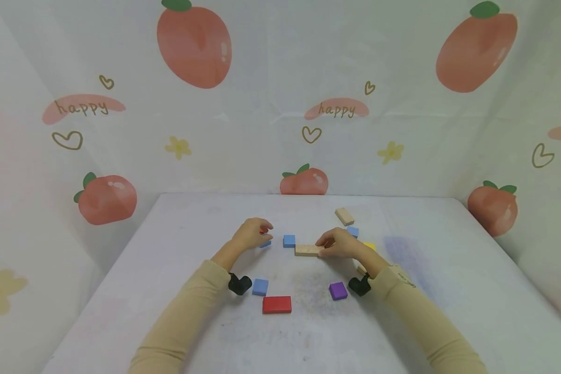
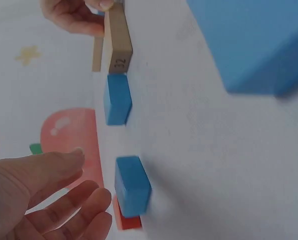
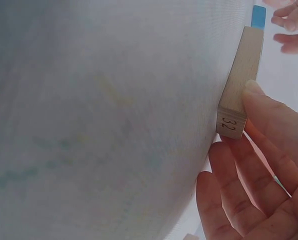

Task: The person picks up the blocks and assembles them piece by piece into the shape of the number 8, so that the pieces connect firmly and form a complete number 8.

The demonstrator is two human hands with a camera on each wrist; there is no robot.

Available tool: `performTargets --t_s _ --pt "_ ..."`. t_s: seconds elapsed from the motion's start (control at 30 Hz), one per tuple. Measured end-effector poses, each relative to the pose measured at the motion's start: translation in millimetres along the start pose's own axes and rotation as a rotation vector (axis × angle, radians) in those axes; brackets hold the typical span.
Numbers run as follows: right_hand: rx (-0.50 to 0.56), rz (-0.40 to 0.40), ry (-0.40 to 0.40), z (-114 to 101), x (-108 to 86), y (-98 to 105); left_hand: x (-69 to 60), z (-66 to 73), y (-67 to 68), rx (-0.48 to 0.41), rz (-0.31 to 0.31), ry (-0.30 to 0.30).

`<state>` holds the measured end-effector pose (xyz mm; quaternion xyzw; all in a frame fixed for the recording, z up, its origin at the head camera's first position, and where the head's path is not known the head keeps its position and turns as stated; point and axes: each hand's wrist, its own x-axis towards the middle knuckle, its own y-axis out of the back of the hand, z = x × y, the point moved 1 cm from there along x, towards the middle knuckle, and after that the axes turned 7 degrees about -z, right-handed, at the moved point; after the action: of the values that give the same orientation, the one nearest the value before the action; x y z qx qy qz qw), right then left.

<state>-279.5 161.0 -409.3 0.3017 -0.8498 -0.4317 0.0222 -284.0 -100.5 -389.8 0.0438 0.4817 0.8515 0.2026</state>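
Note:
My right hand (image 1: 338, 242) pinches the right end of a long wooden block (image 1: 306, 250) between thumb and fingers. In the right wrist view the wooden block shows the number 32 on its end. A small blue block (image 1: 289, 241) stands just beyond its left end. My left hand (image 1: 250, 234) hovers beside a second blue block (image 2: 133, 186), with thumb and fingers spread apart and nothing held. A red block (image 2: 126, 220) shows partly behind that blue block.
Nearer the front lie a blue block (image 1: 260, 287), a red rectangular block (image 1: 277, 305) and a purple block (image 1: 338, 291). Another wooden block (image 1: 344, 216), a blue block (image 1: 352, 231) and a partly hidden yellow block (image 1: 370, 245) are around the right hand. A patterned cloth (image 1: 262, 156) hangs behind.

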Motion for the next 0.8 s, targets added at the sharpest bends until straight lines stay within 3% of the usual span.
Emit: performTargets --t_s 0.17,0.3,0.53,0.8 --pt "0.002 -0.002 0.001 0 0.4 0 -3.6 -16.4 3.0 -0.013 0.039 -0.005" --pt "0.011 -0.005 -0.011 1 0.8 0 -4.7 -25.4 3.0 -0.017 0.034 0.041" --pt "0.013 -0.001 -0.007 4 1.9 0 -6.1 -30.2 1.8 -0.021 0.007 0.101" --pt "0.013 0.000 0.000 2 1.0 -1 -5.0 -30.7 -3.0 -0.024 0.009 0.112"
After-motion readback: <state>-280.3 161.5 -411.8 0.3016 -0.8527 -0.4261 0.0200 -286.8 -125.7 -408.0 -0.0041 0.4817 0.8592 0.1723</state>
